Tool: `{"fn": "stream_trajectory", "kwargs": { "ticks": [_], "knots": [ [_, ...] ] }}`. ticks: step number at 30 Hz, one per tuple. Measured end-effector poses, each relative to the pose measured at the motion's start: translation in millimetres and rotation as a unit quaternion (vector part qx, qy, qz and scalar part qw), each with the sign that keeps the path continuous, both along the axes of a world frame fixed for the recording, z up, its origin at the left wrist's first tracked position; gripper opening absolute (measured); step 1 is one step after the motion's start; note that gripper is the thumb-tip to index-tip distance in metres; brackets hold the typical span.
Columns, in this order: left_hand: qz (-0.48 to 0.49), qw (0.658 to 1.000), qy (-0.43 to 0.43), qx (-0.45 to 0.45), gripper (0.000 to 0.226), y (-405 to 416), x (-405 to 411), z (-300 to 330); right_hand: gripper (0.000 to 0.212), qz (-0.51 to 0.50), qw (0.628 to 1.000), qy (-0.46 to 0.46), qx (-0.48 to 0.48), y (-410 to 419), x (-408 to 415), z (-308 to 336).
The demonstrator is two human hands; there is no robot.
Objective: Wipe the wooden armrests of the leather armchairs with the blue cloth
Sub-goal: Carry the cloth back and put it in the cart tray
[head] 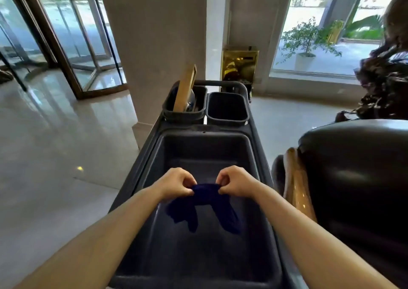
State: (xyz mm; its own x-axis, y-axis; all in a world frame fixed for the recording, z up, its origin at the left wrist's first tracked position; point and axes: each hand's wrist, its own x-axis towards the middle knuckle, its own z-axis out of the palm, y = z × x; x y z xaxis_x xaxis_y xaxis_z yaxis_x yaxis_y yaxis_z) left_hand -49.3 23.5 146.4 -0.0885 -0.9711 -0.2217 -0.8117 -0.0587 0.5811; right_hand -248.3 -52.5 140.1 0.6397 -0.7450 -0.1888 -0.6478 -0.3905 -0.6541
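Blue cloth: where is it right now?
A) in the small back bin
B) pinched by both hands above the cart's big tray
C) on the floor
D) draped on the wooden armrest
B: the left hand and right hand each pinch the top edge of the blue cloth, which hangs over the cart tray, apart from the wooden armrest.

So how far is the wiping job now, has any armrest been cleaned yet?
No wiping shows yet. In hand: the left hand and right hand each pinch the top edge of the blue cloth, holding it above the cart's grey tray. Left to do: the wooden armrest of the leather armchair on the right is untouched; whether it was wiped before cannot be told.
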Motion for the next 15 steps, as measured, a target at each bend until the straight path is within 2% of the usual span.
{"fn": "stream_trajectory", "kwargs": {
  "ticks": [5,10,15],
  "knots": [
    [-0.007,0.999,0.015,0.041,0.019,-14,4,-53,0.013,-0.041,0.998,0.026,0.033,3,4,-58],
    [-0.011,0.994,0.024,0.108,0.022,-18,-1,-103,0.014,-0.041,0.995,0.062,0.072,-1,2,-106],
    [0.010,0.992,0.053,0.115,0.020,-23,-3,-124,0.021,-0.063,0.991,0.076,0.085,0,0,-129]
  ]
}}
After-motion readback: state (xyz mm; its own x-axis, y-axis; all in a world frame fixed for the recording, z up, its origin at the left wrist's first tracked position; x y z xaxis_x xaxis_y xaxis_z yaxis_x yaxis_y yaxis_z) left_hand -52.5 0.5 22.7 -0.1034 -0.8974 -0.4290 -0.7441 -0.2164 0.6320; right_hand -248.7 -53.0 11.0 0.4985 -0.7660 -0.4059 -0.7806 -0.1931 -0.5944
